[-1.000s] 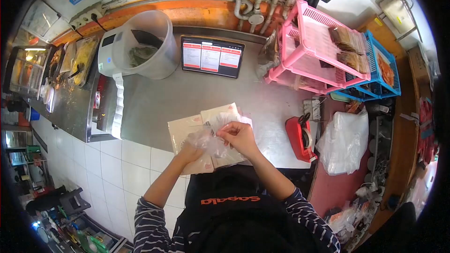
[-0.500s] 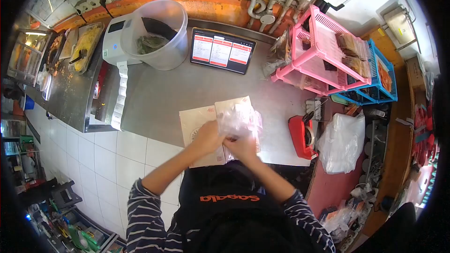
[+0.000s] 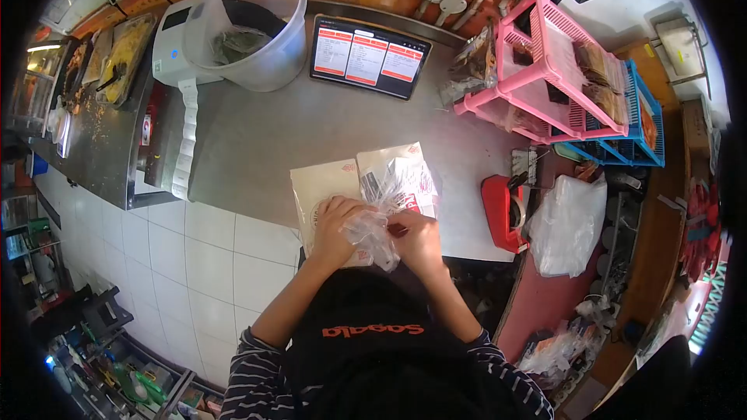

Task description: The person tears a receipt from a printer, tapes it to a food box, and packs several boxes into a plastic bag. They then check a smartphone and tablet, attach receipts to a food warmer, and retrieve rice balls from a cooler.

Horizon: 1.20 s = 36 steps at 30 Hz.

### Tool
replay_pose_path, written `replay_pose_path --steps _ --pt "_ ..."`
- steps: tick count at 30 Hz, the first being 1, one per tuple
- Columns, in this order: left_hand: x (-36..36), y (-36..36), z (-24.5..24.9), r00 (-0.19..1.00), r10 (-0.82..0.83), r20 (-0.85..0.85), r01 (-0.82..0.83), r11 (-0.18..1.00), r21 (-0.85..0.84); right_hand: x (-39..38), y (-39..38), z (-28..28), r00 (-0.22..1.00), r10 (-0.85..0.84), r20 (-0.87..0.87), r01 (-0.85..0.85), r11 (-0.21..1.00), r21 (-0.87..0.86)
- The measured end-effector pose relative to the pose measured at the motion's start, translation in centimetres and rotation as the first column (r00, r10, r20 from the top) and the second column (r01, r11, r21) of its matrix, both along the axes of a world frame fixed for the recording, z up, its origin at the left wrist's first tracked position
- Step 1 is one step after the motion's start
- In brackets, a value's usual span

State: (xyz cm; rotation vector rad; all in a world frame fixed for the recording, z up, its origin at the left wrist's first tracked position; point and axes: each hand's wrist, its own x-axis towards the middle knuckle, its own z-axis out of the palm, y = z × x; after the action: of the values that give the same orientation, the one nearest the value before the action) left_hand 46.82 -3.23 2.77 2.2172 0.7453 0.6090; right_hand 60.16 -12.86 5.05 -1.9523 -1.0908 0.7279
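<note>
Two flat cardboard boxes lie side by side on the metal counter before me, a left box and a right box. Over the right one spreads a clear plastic bag, its near part crumpled between my hands. Printed lettering shows through the plastic. My left hand rests above the left box, fingers curled on the gathered plastic. Opposite it, my right hand pinches the bag's other side. A small dark reddish patch shows by the right fingertips.
Behind the boxes lies a tablet, beside a translucent tub and a label printer trailing paper. To the right stand a red tape dispenser, pink rack, blue rack and a stack of plastic bags.
My hands have moved apart and nearer my body, with the plastic bunched between them. More of the right box's print now shows. The whole view has shifted slightly.
</note>
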Motion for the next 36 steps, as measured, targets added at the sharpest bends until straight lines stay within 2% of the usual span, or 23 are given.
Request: replay_pose_path --steps 2,5,8,11,15,17,20,23,26,29,30,33,34,36 --pt "0.0 0.1 -0.2 1.0 -0.007 0.013 0.007 1.0 0.023 0.5 0.0 0.7 0.994 -0.055 -0.096 0.051 0.998 -0.046" --pt "-0.1 0.1 -0.6 1.0 -0.02 0.013 0.02 0.999 0.031 0.3 -0.4 -0.6 0.936 -0.231 -0.265 0.218 0.973 -0.079" --pt "-0.3 0.1 -0.7 1.0 -0.029 0.009 0.029 0.999 0.023 0.0 -0.6 -1.4 0.873 -0.316 -0.371 0.316 0.947 -0.062" --pt "-0.3 0.0 -0.6 0.999 -0.038 0.009 0.038 0.999 0.007 -0.1 -0.5 -1.5 0.846 -0.329 -0.42 0.355 0.935 -0.016" --pt "-0.3 0.0 -0.4 0.999 -0.042 0.022 0.042 0.999 -0.015 0.0 -0.4 -1.2 0.922 -0.249 -0.296 0.268 0.963 0.024" --pt "-0.3 0.0 -0.3 0.999 -0.042 0.028 0.042 0.999 -0.016 -0.1 0.2 -0.7 0.965 -0.186 -0.184 0.208 0.973 0.105" --pt "-0.3 -0.1 -0.4 0.999 -0.033 0.035 0.034 0.999 -0.014 0.0 0.8 -1.0 0.997 -0.044 0.06 0.036 0.991 0.128" --pt "0.0 -0.2 -0.3 0.999 -0.024 0.025 0.024 1.0 -0.009 0.1 1.0 -1.0 0.994 -0.111 -0.018 0.113 0.988 0.108" --pt "0.3 -0.1 0.3 0.999 -0.035 0.01 0.034 0.999 0.019 0.4 0.7 -1.5 0.996 -0.081 0.033 0.075 0.984 0.163" --pt "0.0 -0.1 0.0 0.999 -0.043 -0.006 0.044 0.997 0.062 0.2 0.4 -1.5 0.944 -0.33 0.002 0.324 0.928 0.185" --pt "0.1 -0.1 -0.1 0.999 -0.036 -0.006 0.037 0.996 0.086 0.0 0.3 -1.5 0.939 -0.345 -0.01 0.342 0.927 0.155" --pt "0.5 -0.2 1.1 0.999 -0.013 -0.041 0.018 0.992 0.125 1.9 0.3 -0.2 0.997 -0.038 0.06 0.033 0.996 0.077" --pt "0.6 -0.2 1.6 0.998 -0.009 -0.057 0.016 0.991 0.131 2.6 0.4 0.2 0.976 0.135 0.172 -0.149 0.986 0.072" --pt "1.1 -0.4 0.9 0.999 0.036 0.004 -0.036 0.986 0.161 2.7 0.9 -0.2 0.882 0.318 0.347 -0.307 0.948 -0.087"
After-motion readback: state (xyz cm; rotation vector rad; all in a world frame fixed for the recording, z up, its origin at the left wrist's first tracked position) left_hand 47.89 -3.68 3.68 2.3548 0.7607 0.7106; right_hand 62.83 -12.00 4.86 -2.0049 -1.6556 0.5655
